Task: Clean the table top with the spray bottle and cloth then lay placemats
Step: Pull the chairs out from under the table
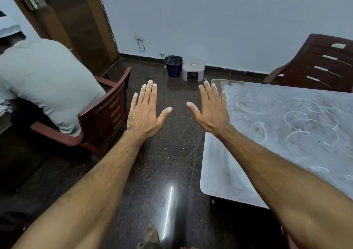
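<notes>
A grey table top (286,134) fills the right side, smeared with white chalky swirls and streaks. My left hand (145,111) is stretched out flat over the dark floor, fingers apart, holding nothing. My right hand (212,109) is also flat and spread, palm down, hovering at the table's left edge near its far corner. White dust shows on the fingertips of both hands. No spray bottle, cloth or placemats are in view.
A person in a grey shirt (44,82) sits in a brown chair (107,115) at left. Another brown chair (321,65) stands behind the table. A purple bin (173,66) and grey stool (193,69) stand by the far wall. The floor is dark polished stone.
</notes>
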Motion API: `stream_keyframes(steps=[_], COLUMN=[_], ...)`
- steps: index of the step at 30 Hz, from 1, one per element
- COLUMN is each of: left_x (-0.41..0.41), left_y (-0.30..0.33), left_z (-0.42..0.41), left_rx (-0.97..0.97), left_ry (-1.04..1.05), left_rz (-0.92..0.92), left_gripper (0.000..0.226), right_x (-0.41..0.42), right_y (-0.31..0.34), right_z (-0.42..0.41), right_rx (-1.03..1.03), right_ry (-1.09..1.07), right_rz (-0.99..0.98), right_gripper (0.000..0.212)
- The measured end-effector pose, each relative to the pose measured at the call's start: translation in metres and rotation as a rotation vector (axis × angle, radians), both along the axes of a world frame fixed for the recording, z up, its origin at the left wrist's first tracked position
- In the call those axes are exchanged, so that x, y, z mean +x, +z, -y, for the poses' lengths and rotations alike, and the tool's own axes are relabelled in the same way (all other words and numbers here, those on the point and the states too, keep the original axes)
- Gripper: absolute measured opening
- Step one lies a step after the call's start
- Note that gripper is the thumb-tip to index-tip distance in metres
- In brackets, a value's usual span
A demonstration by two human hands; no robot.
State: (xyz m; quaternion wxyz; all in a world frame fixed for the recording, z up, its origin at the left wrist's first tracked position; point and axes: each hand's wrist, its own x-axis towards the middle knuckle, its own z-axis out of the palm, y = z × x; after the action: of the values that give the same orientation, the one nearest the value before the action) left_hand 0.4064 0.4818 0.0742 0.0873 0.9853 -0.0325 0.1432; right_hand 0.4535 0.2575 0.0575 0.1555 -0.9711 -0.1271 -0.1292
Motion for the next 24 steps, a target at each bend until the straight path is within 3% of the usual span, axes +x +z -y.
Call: stream_keyframes(steps=[24], left_x=[0.327], left_y=[-0.011], left_z=[-0.081], left_rx=[-0.055], left_ry=[-0.372], left_rz=[-0.01], left_gripper=[0.086], right_x=[0.25], right_y=[-0.01], right_z=[-0.08], right_rx=[-0.001], right_ry=[-0.365], right_rz=[-0.019], right_gripper=[0.08])
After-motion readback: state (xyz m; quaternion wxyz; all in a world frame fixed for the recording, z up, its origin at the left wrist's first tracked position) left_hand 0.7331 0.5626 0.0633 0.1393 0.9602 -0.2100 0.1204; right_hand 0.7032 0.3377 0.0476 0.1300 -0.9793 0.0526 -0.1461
